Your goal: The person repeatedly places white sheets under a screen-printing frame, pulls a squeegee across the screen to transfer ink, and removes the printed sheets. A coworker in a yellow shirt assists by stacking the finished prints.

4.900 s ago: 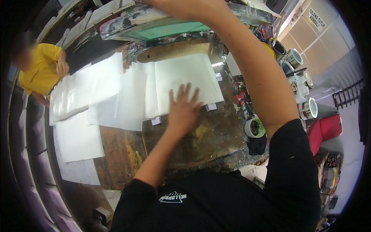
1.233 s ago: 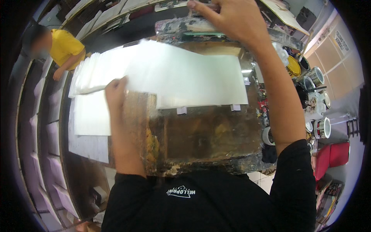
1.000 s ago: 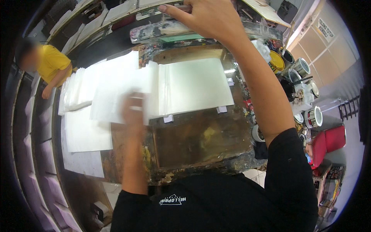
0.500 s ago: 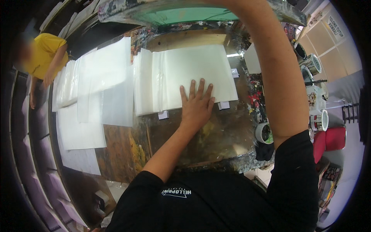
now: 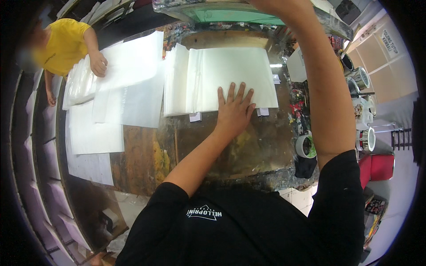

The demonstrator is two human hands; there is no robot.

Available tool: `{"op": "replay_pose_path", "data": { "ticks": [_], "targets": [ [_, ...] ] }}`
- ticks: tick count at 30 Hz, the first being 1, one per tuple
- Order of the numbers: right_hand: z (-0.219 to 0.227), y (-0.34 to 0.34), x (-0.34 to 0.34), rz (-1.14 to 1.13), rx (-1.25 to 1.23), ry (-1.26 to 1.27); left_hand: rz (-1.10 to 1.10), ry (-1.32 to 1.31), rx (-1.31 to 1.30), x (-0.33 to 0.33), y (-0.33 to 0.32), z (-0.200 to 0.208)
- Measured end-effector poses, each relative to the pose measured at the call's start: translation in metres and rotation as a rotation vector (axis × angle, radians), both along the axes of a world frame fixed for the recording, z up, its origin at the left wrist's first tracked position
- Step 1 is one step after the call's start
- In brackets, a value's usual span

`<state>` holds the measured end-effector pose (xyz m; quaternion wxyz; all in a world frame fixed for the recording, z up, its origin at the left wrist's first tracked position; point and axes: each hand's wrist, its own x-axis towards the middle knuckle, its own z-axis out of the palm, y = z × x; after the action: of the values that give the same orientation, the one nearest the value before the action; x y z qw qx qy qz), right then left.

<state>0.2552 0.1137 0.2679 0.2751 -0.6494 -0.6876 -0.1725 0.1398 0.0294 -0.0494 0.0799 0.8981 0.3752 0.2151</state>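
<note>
1. Resting palm-down right now, with the left hand (image 5: 234, 113) spread wide on the lower part of the milky top sheet (image 5: 237, 66); pressing flat, clutching nothing.
2. Stretched up high with the right hand (image 5: 274, 5), cut off by the upper rim, close to the green-panelled frame (image 5: 230, 17); cannot tell whether clenched around it or loose.
3. Lying on the paint-stained table (image 5: 244, 148), that top sheet, with bunched sheet edges (image 5: 176, 86) fanned along its left and small pale tabs (image 5: 263, 111) at its lower and right edges.
4. Over to the left, beside a neighbouring pile (image 5: 133, 57), a co-worker's hand (image 5: 98, 65).
5. Looks like the flattening and lining-up step, judging by the spread palm.
6. Probably calls next for lifting that palm straight off, without dragging the sheet askew, and clearing the space under the frame before any lowering.
</note>
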Motion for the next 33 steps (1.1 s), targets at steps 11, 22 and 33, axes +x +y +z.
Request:
{"op": "replay_pose_path", "data": {
  "ticks": [11,22,33],
  "targets": [
    [-0.003,-0.016,-0.006,0.053,0.024,0.010,0.012,0.019,0.045,0.002,0.001,-0.008],
    [-0.001,-0.019,-0.005,0.056,0.004,-0.012,0.010,0.069,0.039,-0.003,0.002,-0.008],
    [-0.010,-0.025,-0.012,0.061,0.059,0.026,0.029,0.075,0.021,0.002,0.003,-0.011]
  ]
}}
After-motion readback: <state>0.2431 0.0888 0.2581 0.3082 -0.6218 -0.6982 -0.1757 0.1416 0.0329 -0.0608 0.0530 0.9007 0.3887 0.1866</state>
